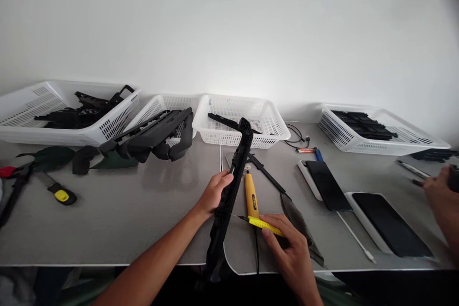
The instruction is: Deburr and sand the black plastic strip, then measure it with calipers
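Observation:
My left hand is wrapped round the middle of a long black plastic trim piece, which stands tilted over the table's front edge with an angled upper end. Between the fingers of my right hand is a yellow-handled tool with a thin metal tip. Its tip points left and reaches the side of the trim piece; whether it touches is hard to tell. Just behind it lies a yellow corded hand tool, its dark cord running down to the table edge.
White baskets with black plastic parts line the wall. Dark curved parts overhang one basket. A yellow-black handled tool lies left. Two phones rest on white boxes at right. Another person's hand is at the right edge.

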Available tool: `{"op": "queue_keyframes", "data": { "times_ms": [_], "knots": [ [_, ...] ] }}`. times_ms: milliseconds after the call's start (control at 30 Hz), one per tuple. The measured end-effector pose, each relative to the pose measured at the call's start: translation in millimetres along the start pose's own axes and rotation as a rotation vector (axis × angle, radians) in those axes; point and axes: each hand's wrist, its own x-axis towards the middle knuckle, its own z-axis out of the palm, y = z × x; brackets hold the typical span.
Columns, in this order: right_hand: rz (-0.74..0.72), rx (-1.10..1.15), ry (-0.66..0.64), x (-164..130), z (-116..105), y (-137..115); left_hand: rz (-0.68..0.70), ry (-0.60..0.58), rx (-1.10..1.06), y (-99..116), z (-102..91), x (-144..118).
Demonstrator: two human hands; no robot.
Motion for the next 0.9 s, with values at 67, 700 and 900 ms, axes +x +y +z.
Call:
{"op": "queue_keyframes", "data": {
  "times_ms": [67,700,900],
  "knots": [
    [0.008,-0.002,0.021,0.0,0.0,-0.6,-0.002,0.013,-0.006,-0.9,-0.4,0.2],
    [0.127,-0.056,0.243,-1.9,-0.5,8.1,0.026,-0.271,0.159,4.8,0.1,-3.6],
    [0.127,-0.075,0.293,-2.2,-0.4,6.5,0.009,-0.263,0.135,7.0,1.8,-3.0]
  ]
}}
